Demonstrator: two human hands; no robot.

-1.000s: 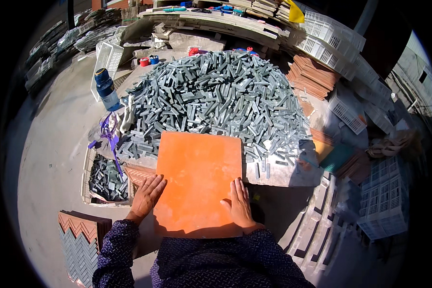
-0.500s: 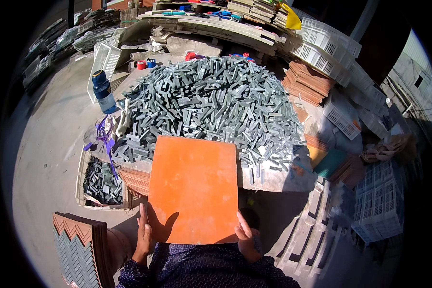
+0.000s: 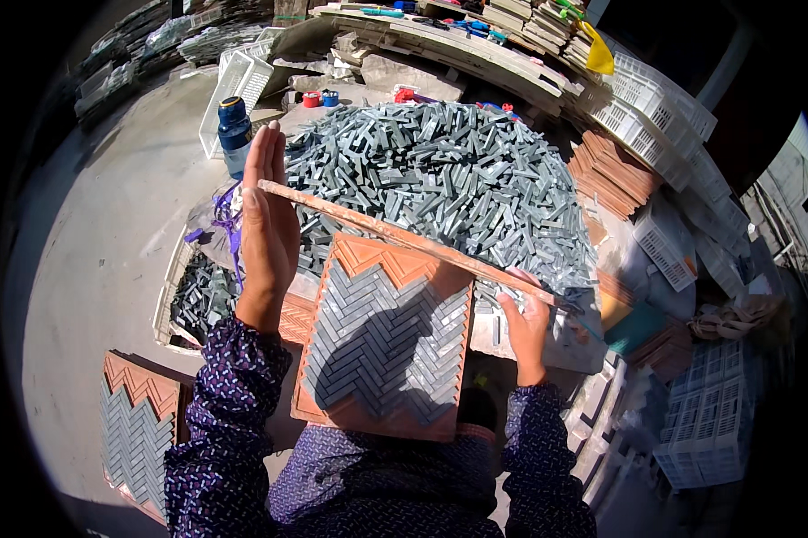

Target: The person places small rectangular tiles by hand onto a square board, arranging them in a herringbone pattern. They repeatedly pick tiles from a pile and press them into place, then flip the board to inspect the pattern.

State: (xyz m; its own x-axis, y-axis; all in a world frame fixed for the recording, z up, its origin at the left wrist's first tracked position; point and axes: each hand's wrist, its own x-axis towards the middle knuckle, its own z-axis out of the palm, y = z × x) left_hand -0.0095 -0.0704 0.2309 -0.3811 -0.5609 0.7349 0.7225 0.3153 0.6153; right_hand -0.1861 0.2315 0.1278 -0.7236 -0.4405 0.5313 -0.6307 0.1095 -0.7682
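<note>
A flat orange board (image 3: pixel 404 240), seen edge-on and slanting down to the right, is held up between my two hands. My left hand (image 3: pixel 269 238) presses its left end with a flat palm, the fingers straight up. At the other end, my right hand (image 3: pixel 528 334) holds the board with the thumb on the near side. Below it, a terracotta-coloured tray mould (image 3: pixel 359 255) rests on my lap. Narrow grey tile strips (image 3: pixel 359 327) lie in it in a herringbone pattern, partly in shadow. Neither hand touches the mould.
A large heap of grey strips (image 3: pixel 422 170) covers the worktop ahead. A blue bottle (image 3: pixel 234 134) and a crate of darker strips (image 3: pixel 202 300) are at left. Another filled mould (image 3: pixel 139 421) stands lower left. Stacked terracotta moulds (image 3: pixel 612 175) and white crates (image 3: pixel 660 99) are at right.
The orange board has been lifted off and tipped up edge-on, uncovering the filled mould on my lap. Both hands have risen with it, the left one higher. My view has shifted slightly.
</note>
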